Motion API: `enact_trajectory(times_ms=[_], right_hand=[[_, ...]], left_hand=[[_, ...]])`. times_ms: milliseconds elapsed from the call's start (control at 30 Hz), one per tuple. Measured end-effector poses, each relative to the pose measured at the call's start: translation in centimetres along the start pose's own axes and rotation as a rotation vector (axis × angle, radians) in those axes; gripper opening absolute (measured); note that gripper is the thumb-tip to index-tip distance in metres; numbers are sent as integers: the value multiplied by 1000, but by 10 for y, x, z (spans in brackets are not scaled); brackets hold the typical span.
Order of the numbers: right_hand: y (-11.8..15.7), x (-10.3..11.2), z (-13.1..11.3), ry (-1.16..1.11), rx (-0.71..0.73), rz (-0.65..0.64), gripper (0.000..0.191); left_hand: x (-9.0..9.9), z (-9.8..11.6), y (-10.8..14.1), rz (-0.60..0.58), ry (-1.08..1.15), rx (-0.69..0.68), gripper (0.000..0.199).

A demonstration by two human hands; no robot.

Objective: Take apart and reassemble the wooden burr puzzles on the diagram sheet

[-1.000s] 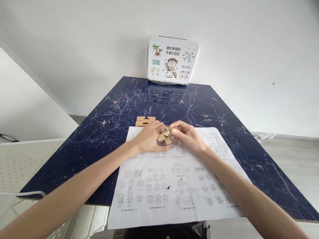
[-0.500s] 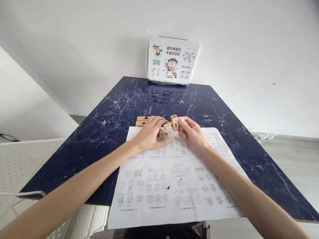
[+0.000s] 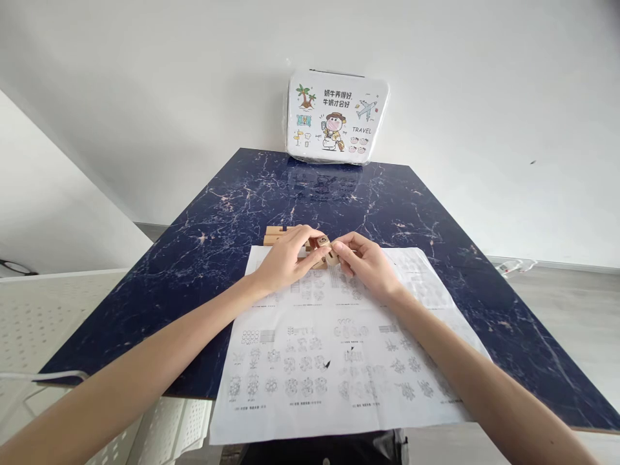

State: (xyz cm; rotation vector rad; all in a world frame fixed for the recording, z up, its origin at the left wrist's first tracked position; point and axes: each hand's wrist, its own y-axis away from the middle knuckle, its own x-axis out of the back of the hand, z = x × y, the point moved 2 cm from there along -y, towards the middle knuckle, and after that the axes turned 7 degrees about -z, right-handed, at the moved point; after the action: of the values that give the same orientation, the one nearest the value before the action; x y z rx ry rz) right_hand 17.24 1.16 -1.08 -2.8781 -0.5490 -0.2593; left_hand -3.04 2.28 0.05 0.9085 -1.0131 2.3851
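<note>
Small notched wooden puzzle pieces (image 3: 332,258) with dark pen marks are held together between my hands, over the top edge of a printed sheet (image 3: 300,323). My left hand (image 3: 290,257) curls round their left side, thumb and fingers closed on them. From the right, my right hand (image 3: 365,259) pinches the joined pieces between thumb and fingertips. My fingers hide part of the pieces, so how they fit together cannot be told. Just beyond my left hand, more notched wooden pieces (image 3: 274,231) lie on the table, partly covered by it.
The dark blue marbled table (image 3: 203,258) reaches to the wall. At its far edge a white cartoon-printed case (image 3: 356,116) in clear wrap leans upright. A white perforated shelf (image 3: 39,316) and a white cable (image 3: 62,376) are at the left.
My right hand has brought its marked piece left and down against the piece at my left hand. The left thumb has moved up onto the pieces.
</note>
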Motion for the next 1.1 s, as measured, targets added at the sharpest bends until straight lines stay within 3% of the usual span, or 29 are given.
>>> enact_trajectory(times_ms=[300, 967, 1100], right_hand=[[-2, -1, -2, -39, 50, -16, 39], [0, -2, -2, -40, 50, -15, 39], [0, -2, 0, -58, 35, -29, 41]], left_hand=[[-2, 4, 0, -40, 134, 97, 25], [-2, 2, 3, -67, 27, 72, 26], [-2, 1, 2, -21, -31, -12, 24]])
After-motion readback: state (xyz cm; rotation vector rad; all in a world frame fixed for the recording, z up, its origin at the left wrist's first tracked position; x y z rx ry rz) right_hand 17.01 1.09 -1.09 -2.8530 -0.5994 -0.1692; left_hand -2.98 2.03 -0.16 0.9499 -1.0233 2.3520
